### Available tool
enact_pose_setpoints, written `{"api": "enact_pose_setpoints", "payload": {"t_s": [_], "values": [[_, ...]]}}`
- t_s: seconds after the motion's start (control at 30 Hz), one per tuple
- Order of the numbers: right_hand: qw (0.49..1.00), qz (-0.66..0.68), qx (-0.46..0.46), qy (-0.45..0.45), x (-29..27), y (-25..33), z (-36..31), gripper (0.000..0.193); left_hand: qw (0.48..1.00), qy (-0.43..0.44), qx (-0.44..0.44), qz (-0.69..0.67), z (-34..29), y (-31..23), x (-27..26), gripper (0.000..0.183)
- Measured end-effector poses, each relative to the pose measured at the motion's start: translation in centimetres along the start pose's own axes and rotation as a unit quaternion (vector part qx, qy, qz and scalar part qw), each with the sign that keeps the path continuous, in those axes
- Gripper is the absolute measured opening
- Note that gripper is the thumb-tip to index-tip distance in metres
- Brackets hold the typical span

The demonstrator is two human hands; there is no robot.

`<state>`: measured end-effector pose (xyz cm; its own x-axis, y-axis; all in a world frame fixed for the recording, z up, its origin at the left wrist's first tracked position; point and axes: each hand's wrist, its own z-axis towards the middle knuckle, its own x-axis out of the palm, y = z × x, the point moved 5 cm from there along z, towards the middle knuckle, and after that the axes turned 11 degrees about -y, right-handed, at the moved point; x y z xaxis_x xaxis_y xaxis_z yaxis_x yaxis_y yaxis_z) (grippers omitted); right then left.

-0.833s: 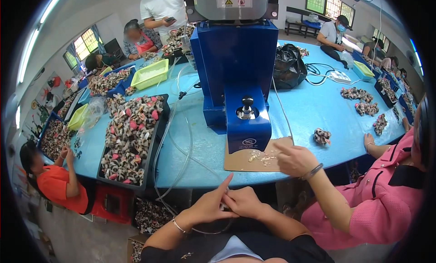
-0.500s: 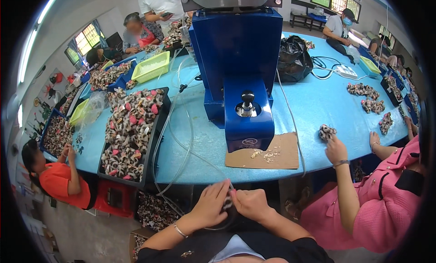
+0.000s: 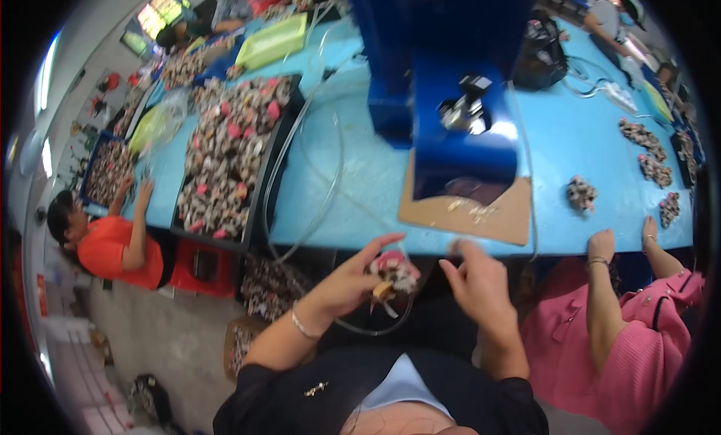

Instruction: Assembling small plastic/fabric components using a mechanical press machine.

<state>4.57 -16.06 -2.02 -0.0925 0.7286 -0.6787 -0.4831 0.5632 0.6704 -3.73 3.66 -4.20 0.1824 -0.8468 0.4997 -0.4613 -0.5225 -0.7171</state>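
Note:
A small fluffy plush piece (image 3: 402,276), grey and white with pink and a tan tag-like bit, is in my left hand (image 3: 347,286) just off the table's near edge. My left thumb and fingers close around its left side. Apart from it, to the right, my right hand (image 3: 482,285) is raised with thumb and forefinger spread and nothing seen between them; its fingertips are slightly blurred. Ahead of my hands stands a blue machine (image 3: 464,161) with a metal knob. Under its front lies a cardboard sheet (image 3: 511,223) with pale scraps on it.
A dark bin (image 3: 264,209) full of plush pieces stands at left on the blue table (image 3: 360,202). Clear tubing (image 3: 330,183) loops down over the table edge. A co-worker in pink (image 3: 631,337) sits close on the right, another in orange (image 3: 113,243) on the left.
My hands, together around the piece before, have parted; the right has moved away to the right. The plush piece now shows in my left hand. The view has shifted and tilted.

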Motion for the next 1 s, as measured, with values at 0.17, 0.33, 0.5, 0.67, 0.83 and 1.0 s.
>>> {"api": "enact_pose_setpoints", "payload": {"t_s": [0.17, 0.33, 0.5, 0.67, 0.83, 1.0], "values": [[0.949, 0.272, 0.151, 0.053, 0.1, -2.3, 0.7, 0.03, 0.996, 0.071, 0.008, -0.055, 0.9, -0.9, 2.2, 0.096], [0.962, 0.202, -0.069, 0.167, 1.2, 2.2, 2.3, 0.02, 0.995, 0.093, -0.014, 0.024, 1.2, 0.5, 2.5, 0.1], [0.945, 0.142, -0.272, 0.117, 1.6, 3.6, 1.3, 0.016, 0.992, 0.071, 0.055, 0.086, 1.3, -0.3, 2.7, 0.103], [0.929, 0.156, -0.333, 0.051, 1.8, 4.1, 0.4, 0.02, 0.89, 0.062, 0.1, 0.44, 1.0, -0.7, 5.1, 0.105], [0.92, 0.118, -0.374, 0.015, 1.2, 2.5, -0.5, 0.025, 0.925, 0.109, 0.063, 0.359, 1.7, 0.9, 4.7, 0.08], [0.928, 0.12, -0.352, 0.006, 1.3, 1.5, 0.2, 0.034, 0.919, 0.109, 0.005, 0.378, 2.1, 2.8, 2.6, 0.044]]}}
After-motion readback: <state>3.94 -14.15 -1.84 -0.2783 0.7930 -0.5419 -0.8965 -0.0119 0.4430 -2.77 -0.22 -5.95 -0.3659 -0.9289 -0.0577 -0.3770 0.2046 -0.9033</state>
